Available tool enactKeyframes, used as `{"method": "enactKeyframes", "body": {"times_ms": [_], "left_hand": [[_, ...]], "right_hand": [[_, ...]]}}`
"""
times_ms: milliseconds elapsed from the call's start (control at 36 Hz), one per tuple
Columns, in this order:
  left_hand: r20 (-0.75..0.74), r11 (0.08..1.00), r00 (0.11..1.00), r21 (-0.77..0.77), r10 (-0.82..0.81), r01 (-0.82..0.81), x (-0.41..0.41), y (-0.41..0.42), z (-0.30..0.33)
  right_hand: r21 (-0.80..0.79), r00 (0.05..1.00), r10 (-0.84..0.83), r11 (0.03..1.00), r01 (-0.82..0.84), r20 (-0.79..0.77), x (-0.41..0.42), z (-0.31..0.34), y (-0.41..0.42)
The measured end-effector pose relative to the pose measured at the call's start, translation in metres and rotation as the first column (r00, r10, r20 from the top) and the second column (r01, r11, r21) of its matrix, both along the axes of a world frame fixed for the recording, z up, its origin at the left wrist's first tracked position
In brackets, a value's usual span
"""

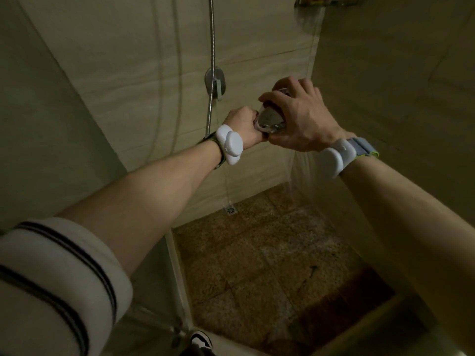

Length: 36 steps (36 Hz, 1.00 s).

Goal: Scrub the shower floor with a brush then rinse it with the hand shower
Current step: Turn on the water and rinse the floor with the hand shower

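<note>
My two hands hold the chrome hand shower (270, 120) in front of the back wall. My left hand (243, 124) grips its handle, fingers curled round it. My right hand (298, 116) wraps over the shower head from above. Water (299, 173) sprays down from under my right hand onto the brown speckled shower floor (270, 253), wetting its far right part. The metal hose (211, 80) runs up the wall from near my left wrist. No brush is in view.
A small square floor drain (230, 210) sits at the back edge of the floor. A chrome wall fitting (215, 82) is mounted behind the hose. A glass panel edge (177, 273) bounds the left side. My shoe (201, 343) stands at the raised threshold (359, 327). A corner shelf (326, 1) hangs top right.
</note>
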State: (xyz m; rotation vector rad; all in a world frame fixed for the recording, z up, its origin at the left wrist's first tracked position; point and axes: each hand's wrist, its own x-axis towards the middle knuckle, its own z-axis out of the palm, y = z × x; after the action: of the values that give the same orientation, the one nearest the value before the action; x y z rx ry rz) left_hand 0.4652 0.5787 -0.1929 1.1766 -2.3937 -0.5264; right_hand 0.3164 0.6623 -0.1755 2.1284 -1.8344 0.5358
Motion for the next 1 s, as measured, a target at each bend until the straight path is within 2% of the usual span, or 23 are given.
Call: {"method": "enactKeyframes", "body": {"times_ms": [1000], "left_hand": [[0.002,1.0,1.0,-0.007,0.0,0.0,0.0067,0.0008,-0.0018]], "right_hand": [[0.013,0.999,0.036,0.999,-0.036,0.007,0.0024,-0.0039,-0.0026]]}}
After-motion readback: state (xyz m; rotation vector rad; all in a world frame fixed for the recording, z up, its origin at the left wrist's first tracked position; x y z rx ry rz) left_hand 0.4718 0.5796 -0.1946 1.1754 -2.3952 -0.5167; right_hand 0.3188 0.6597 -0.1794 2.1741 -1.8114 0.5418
